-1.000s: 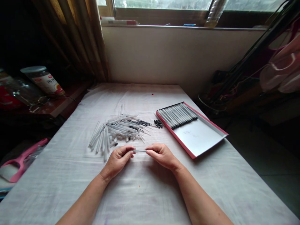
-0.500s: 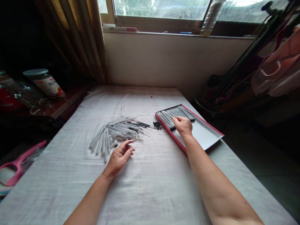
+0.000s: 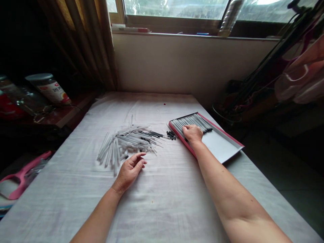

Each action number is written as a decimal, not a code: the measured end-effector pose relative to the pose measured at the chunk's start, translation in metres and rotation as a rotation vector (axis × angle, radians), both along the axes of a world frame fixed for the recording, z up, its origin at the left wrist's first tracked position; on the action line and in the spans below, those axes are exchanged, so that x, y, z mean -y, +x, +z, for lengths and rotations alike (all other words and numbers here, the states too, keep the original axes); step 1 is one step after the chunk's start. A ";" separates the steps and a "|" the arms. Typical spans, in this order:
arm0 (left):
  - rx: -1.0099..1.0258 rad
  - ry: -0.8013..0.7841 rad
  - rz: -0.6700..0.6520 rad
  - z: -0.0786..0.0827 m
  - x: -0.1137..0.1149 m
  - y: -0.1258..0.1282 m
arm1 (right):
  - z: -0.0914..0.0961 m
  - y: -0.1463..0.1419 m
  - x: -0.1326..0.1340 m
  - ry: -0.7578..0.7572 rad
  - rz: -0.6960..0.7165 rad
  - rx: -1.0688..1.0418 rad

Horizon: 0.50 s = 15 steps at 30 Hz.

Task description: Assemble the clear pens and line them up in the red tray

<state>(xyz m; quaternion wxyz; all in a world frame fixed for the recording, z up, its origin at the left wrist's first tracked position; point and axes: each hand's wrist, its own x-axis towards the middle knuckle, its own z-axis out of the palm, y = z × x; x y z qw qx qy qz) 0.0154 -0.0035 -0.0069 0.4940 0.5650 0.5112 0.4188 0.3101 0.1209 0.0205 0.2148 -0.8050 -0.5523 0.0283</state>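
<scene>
My right hand (image 3: 192, 133) reaches into the red-edged tray (image 3: 222, 145) and rests, fingers curled, on the near ends of the row of assembled pens (image 3: 196, 121) laid side by side in it. I cannot see whether it holds one. My left hand (image 3: 131, 167) lies on the white cloth with its fingers loosely apart and nothing in it, just in front of a loose pile of clear pen tubes and black-tipped refills (image 3: 128, 140). A small cluster of black caps (image 3: 171, 135) sits between the pile and the tray.
The table (image 3: 162, 202) is covered with white cloth and stands against a wall under a window. Jars (image 3: 49, 88) stand on a dark shelf at left, a pink plastic object (image 3: 20, 172) lies at lower left, and dark stands and cloth crowd the right.
My hands held one pen between them a second ago. The right hand carried it to the tray and now sits on the pen row, shifted slightly left; the left hand let go and stayed.
</scene>
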 end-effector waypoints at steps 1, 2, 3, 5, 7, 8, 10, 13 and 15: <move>0.003 -0.004 0.002 0.001 0.000 0.000 | 0.001 0.000 0.001 0.000 0.001 0.004; 0.006 -0.009 0.005 0.002 0.000 0.001 | 0.002 0.000 0.002 0.007 0.005 0.007; 0.010 -0.014 0.007 0.003 0.001 0.001 | 0.004 -0.001 0.002 0.022 0.013 0.009; 0.021 -0.022 0.014 0.005 0.001 0.002 | 0.007 -0.005 0.005 0.070 0.048 0.002; 0.032 -0.027 0.018 0.006 0.001 0.002 | 0.010 -0.014 0.008 0.119 0.118 -0.016; 0.036 -0.029 0.018 0.006 0.001 0.002 | 0.010 -0.020 0.010 0.138 0.171 -0.027; 0.038 -0.036 0.015 0.005 0.000 0.002 | 0.009 -0.037 0.015 0.151 0.305 -0.047; 0.039 -0.042 0.006 0.003 0.001 0.001 | 0.005 -0.066 0.020 0.105 0.474 -0.058; 0.048 -0.038 0.003 0.003 0.001 0.001 | 0.001 -0.083 0.019 0.059 0.522 -0.057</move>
